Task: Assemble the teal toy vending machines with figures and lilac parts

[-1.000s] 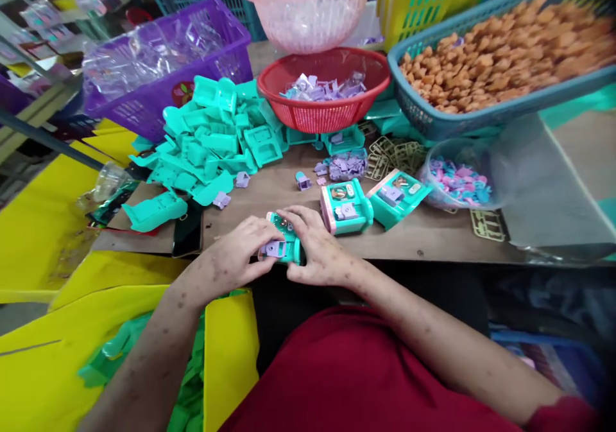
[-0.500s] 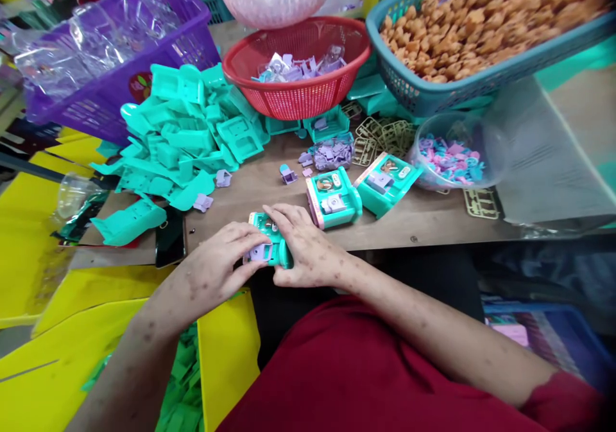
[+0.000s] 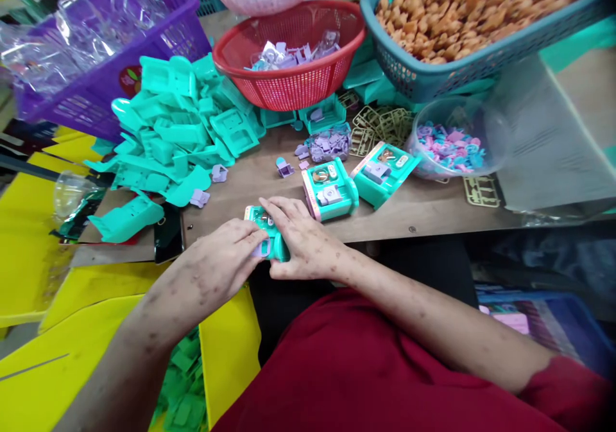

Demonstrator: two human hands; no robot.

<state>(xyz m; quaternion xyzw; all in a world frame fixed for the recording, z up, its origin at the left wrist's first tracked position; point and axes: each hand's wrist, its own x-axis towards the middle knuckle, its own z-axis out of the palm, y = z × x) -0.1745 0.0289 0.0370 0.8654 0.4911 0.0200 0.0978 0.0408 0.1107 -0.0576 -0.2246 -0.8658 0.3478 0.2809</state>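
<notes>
Closer now over the lilac clip (image 3: 263, 248), both hands' fingers (image 3: 250, 236) clamp the teal toy (image 3: 275, 242); uneven pressure could skew it.

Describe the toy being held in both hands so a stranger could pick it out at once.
Start at the red basket at the back of the wooden table and come straight down to the near edge. There the left hand and right hand clasp a teal toy. Unlike the two similar toys lying free nearby, it is gripped.

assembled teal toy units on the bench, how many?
3. One held between the left hand and right hand at the table edge; two lying side by side just beyond. More may hide in the teal pile.
</notes>
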